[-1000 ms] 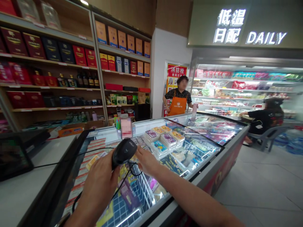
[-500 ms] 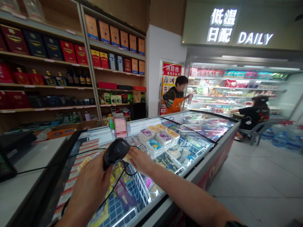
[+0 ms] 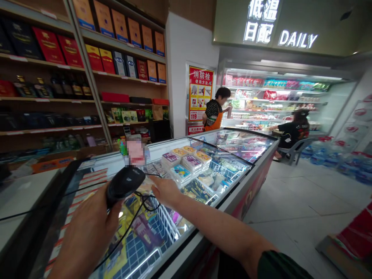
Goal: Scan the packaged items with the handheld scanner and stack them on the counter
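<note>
Head view: left hand (image 3: 92, 217) wraps the scanner (image 3: 125, 182), seemingly keeping its front free; right hand (image 3: 167, 190), I cannot tell its grip.

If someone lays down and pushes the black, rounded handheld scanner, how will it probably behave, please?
The black, rounded handheld scanner, gripped by the left hand, is probably stiff, since it looks hard and smooth. Its curved shape might let it rock or roll. The thin black cable looping nearby looks slack, so it could snag.

Smooth semi-gloss plast. scanner (image 3: 125, 183)
</note>
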### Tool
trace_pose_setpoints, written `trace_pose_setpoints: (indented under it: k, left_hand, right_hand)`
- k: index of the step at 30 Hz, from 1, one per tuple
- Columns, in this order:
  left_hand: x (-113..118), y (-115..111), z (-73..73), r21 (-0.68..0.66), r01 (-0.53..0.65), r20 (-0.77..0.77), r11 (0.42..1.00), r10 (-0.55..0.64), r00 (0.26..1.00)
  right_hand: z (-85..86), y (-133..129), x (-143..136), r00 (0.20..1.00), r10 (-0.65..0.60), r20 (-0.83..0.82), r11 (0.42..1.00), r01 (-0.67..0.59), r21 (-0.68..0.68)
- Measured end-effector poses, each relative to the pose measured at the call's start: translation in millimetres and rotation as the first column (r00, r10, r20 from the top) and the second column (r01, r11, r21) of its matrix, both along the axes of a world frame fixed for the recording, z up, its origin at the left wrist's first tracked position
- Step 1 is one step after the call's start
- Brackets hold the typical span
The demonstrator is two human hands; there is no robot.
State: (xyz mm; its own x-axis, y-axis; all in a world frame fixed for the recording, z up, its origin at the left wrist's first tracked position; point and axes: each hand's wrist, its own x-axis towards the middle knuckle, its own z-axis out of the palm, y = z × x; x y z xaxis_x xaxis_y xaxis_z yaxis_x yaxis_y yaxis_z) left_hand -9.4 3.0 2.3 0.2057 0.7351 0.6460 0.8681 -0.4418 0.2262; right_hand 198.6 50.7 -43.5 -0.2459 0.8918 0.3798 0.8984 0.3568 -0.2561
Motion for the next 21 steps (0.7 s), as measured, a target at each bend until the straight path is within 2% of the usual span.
trace_pose_setpoints:
  k: [3,8,12,17,21]
  left_hand:
    - [0,0,1.0,-0.024,-0.031,0.019,0.999,0.032,0.999]
    - [3,-1,1.3,-0.048,-0.049,0.052,0.998,0.052,0.997]
    - [4,-1,-0.4,-0.044,-0.03,0.065,0.999,0.033,0.997]
    - [4,0,-2.6,-0.049,-0.015,0.066,0.999,0.018,0.998]
    - [5,-2,-2.8,-0.04,0.004,0.067,0.999,-0.001,0.998]
  right_hand:
    - [-2.4,2,1,0.998,0.021,-0.06,1.0,-0.022,-0.012]
    - [-5.2,11,6,0.971,-0.067,-0.23,0.996,0.05,-0.08]
    - [-6.0,16,12,0.939,-0.063,-0.339,0.997,0.047,-0.056]
    - [-9.0,20,16,0.873,-0.022,-0.487,1.0,0.014,-0.021]
    - [-10.6,23,16,0.812,-0.013,-0.583,0.999,-0.016,-0.046]
